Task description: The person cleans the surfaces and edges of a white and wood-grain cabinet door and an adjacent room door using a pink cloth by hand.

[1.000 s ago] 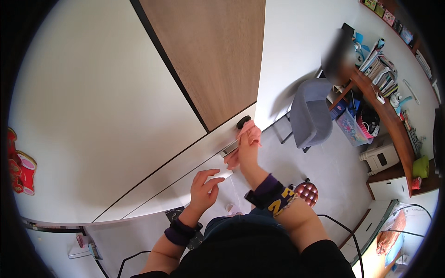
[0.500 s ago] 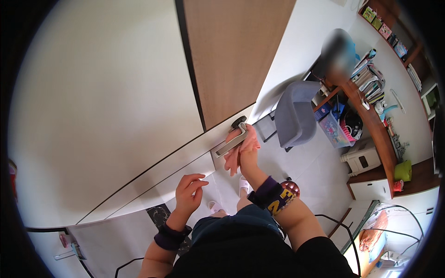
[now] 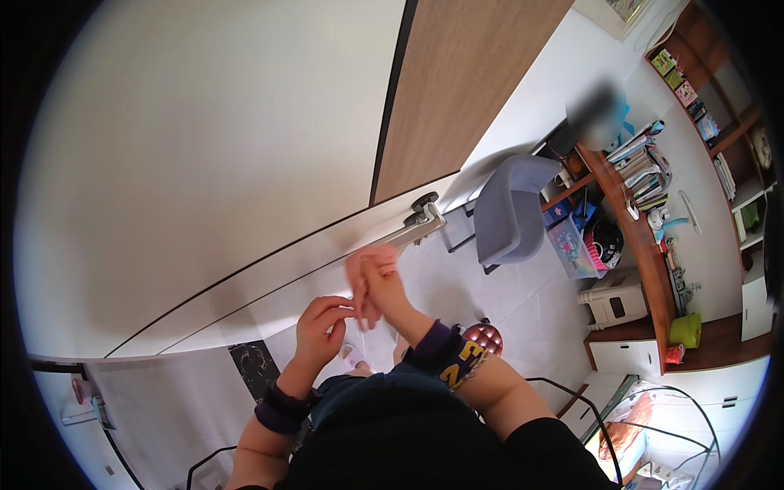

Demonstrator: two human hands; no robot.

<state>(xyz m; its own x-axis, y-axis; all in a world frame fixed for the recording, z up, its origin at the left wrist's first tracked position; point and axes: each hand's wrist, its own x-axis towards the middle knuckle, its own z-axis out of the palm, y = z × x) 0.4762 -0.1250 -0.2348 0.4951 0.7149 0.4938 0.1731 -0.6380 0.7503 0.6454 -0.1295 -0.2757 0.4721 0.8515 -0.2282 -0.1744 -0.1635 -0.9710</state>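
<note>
A pink cloth (image 3: 357,268) is bunched in my right hand (image 3: 390,298), whose closed fingers press into it. The cloth hangs in front of the white door (image 3: 220,180), short of the silver lever handle (image 3: 423,224) and the dark round knob beside it. Just left of the cloth is my left hand (image 3: 317,333), its fingers bent and the thumb apart from them, with nothing seen in it. The left fingertips come close to the cloth; whether they touch it I cannot tell. Both wrists wear dark purple bands.
Beyond the handle stands a grey chair (image 3: 510,214). To the right runs a brown desk (image 3: 633,237) with books and a person, blurred, at its far end. A plastic storage box (image 3: 572,249) and a dark red tufted stool (image 3: 483,337) stand on the floor.
My right hand has come off the lever handle and moved left and nearer to me with the pink cloth. The left hand is now close beside it. The view has shifted slightly.
</note>
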